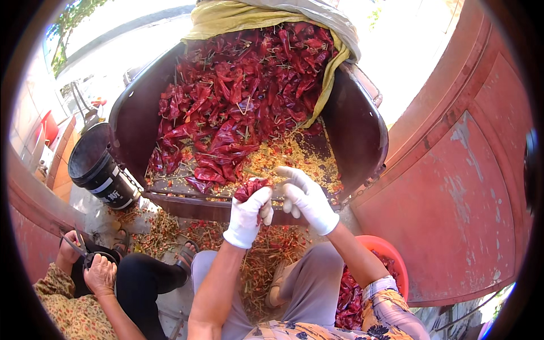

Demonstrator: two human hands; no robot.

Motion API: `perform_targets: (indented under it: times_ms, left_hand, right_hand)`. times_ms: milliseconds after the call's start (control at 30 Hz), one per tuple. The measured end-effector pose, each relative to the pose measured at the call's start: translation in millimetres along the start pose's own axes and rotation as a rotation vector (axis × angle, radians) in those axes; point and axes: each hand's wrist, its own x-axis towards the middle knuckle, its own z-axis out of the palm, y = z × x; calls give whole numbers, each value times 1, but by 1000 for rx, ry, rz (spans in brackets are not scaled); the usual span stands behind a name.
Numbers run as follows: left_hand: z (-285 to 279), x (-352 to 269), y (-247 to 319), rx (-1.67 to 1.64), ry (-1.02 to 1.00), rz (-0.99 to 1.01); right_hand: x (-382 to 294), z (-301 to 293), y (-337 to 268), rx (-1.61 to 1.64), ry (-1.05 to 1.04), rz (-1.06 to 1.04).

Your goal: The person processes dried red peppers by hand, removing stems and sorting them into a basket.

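My left hand (250, 212), in a white glove, is closed around a dried red chili pepper (250, 189). Beside it on the right, my right hand (304, 197), also gloved in white, has its fingers bent and parted; whether a small piece lies between them cannot be told. Both hands are over the near edge of a dark metal cart bed (357, 123). A large heap of dried red chilies (250, 85) fills the bed's far part, with loose yellow seeds (276, 161) strewn nearer to me. A yellow and grey woven sack (255, 19) lies over the heap's far end.
A black bucket (91, 163) stands left of the cart. A co-worker holds scissors (83, 250) at lower left. Stems and scraps (272, 255) litter the ground. A red tub (401, 267) of chilies is beside my right leg, near a red metal door (442, 208).
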Motion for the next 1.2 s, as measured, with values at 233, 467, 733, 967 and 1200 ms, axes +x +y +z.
perform_targets:
  times_ms: [233,467,733,967,1200]
  left_hand:
    - [0,-3,4,243,40,4]
    - [10,1,-18,903,218,619]
    - [4,-2,5,237,73,-1]
    - [13,-2,-8,1148,196,649]
    - [12,5,-20,747,257,637]
  right_hand:
    - [13,-4,-5,-811,16,-653]
    - [16,6,6,-582,145,-205]
    - [17,-3,-4,-714,-42,-495]
    - [18,0,9,-855,158,-468]
    - [26,-32,1,-718,211,-257]
